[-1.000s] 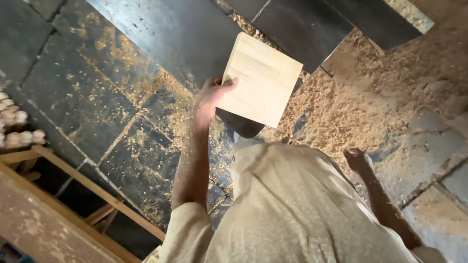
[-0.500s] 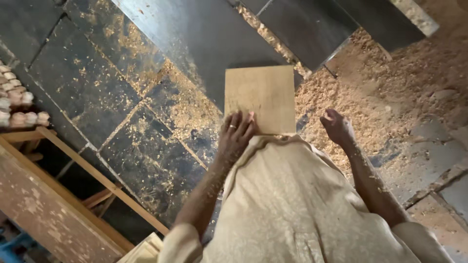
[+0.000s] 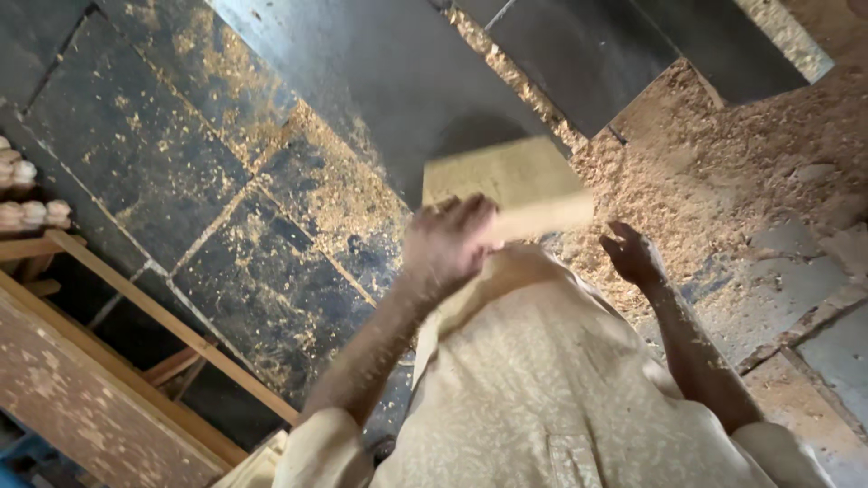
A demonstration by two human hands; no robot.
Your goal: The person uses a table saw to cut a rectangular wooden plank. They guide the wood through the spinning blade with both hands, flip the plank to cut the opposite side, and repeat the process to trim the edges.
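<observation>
There is a single view, taken from a camera on the person's head and aimed steeply down along the front of the body. The cream shirt (image 3: 542,389) fills the 6 o'clock part of the frame at very close range, with both forearms running up from it toward the centre. The dark stone floor (image 3: 208,172) lies well below, spreading from 9 to 12 o'clock, and a sawdust heap (image 3: 723,172) covers the 1 to 3 o'clock side. The edge of a wooden frame (image 3: 136,298) cuts across at 8 o'clock. The view is tilted, so floor joints run diagonally. The centre is motion-blurred. No second view overlaps it.
</observation>
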